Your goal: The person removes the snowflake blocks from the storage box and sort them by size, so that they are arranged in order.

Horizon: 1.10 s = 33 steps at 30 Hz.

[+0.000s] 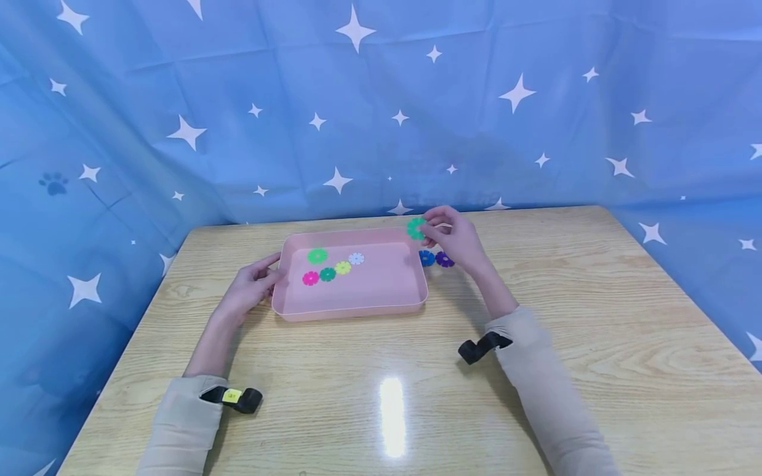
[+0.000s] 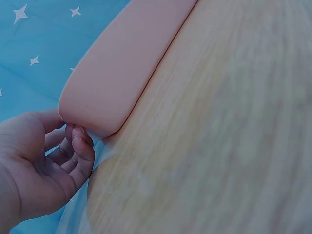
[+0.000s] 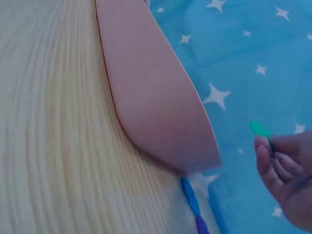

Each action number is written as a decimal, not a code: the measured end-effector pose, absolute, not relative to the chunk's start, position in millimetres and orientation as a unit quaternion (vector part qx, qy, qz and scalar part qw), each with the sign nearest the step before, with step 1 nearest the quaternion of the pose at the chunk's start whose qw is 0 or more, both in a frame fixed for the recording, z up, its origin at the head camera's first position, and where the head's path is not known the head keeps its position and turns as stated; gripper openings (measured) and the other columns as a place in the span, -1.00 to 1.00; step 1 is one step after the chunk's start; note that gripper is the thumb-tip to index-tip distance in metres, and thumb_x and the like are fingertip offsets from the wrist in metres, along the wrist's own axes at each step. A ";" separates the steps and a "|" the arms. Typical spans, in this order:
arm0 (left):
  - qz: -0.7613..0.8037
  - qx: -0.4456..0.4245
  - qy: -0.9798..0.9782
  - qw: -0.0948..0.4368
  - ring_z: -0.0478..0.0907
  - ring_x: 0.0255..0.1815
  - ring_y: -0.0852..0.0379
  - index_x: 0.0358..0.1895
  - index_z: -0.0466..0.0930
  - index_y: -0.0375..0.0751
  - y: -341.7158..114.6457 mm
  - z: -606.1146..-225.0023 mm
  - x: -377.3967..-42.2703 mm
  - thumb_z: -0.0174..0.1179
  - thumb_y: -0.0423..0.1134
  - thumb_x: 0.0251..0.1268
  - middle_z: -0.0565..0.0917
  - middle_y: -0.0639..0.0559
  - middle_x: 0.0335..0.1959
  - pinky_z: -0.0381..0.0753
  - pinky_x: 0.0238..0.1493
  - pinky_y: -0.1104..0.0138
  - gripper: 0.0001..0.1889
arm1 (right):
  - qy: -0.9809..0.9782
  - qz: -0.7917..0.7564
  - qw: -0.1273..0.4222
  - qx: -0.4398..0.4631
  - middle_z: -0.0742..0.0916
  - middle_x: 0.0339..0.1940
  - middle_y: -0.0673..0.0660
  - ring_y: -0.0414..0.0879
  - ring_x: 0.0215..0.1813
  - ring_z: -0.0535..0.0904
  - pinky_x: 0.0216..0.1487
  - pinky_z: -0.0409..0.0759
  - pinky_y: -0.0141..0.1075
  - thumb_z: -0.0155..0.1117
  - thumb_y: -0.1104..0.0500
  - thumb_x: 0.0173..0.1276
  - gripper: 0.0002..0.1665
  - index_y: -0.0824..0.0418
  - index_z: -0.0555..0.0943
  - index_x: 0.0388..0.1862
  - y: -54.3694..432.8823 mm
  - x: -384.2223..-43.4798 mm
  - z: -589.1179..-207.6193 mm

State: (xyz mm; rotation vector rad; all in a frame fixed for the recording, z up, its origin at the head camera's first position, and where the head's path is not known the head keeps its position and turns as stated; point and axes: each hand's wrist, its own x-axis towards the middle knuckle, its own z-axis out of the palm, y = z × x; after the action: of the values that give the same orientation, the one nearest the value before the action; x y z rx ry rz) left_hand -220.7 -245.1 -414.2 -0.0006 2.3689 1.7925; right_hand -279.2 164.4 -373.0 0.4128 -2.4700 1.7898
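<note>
A shallow pink tray (image 1: 381, 307) lies on the table, with several flower-shaped snowflake discs inside. Among them are a light green disc (image 1: 317, 256), a pink one (image 1: 311, 278) and a white one (image 1: 356, 258). At the tray's left side, my left hand (image 1: 253, 287) grips the wall near the rim, its other fingers curled against the outside in the left wrist view. Above the tray's far right corner, my right hand (image 1: 455, 238) pinches a green snowflake disc (image 1: 415, 229) between thumb and fingers. Right of the tray lie a blue disc (image 1: 426, 258) and a purple disc (image 1: 444, 259), below that hand.
The light wooden table (image 1: 595, 317) extends to both sides and in front of the tray. Behind it hangs a blue curtain (image 1: 381, 119) with white stars. A black strap (image 1: 485, 347) is on each wrist. A bright reflection shows on the near tabletop.
</note>
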 end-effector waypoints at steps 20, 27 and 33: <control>0.605 0.001 0.791 0.090 0.50 -0.36 0.23 0.59 0.14 -0.18 -245.9 -414.0 -220.2 0.10 -0.18 0.57 0.46 -0.09 -0.19 0.58 -0.35 0.45 -0.37 | -0.862 0.501 0.035 0.071 0.63 -0.10 0.33 0.03 -0.23 0.73 -0.11 0.72 -0.14 0.23 0.17 0.54 -0.61 0.42 0.51 0.18 246.8 -271.7 -381.7; 0.608 0.000 0.789 0.092 0.50 -0.36 0.23 0.59 0.14 -0.19 -246.0 -414.0 -220.3 0.10 -0.20 0.57 0.46 -0.09 -0.18 0.58 -0.35 0.45 -0.37 | -0.883 0.464 0.027 0.061 0.65 -0.07 0.38 0.06 -0.22 0.71 -0.17 0.73 -0.21 0.21 0.20 0.54 -0.62 0.45 0.50 0.17 269.9 -267.8 -386.3; 0.608 0.000 0.788 0.092 0.50 -0.35 0.23 0.59 0.14 -0.17 -246.0 -413.5 -219.9 0.10 -0.19 0.57 0.46 -0.09 -0.18 0.58 -0.34 0.45 -0.37 | -0.896 0.442 0.004 0.038 0.65 -0.08 0.39 -0.04 -0.27 0.71 -0.24 0.70 -0.30 0.22 0.22 0.53 -0.63 0.46 0.48 0.16 284.0 -269.2 -394.1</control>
State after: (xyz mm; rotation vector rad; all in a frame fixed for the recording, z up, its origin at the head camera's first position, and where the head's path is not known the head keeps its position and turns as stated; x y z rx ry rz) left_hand -219.9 -246.0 -413.5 0.0013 2.3420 1.8074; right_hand -269.2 284.0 -394.1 0.1178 -2.8071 1.3860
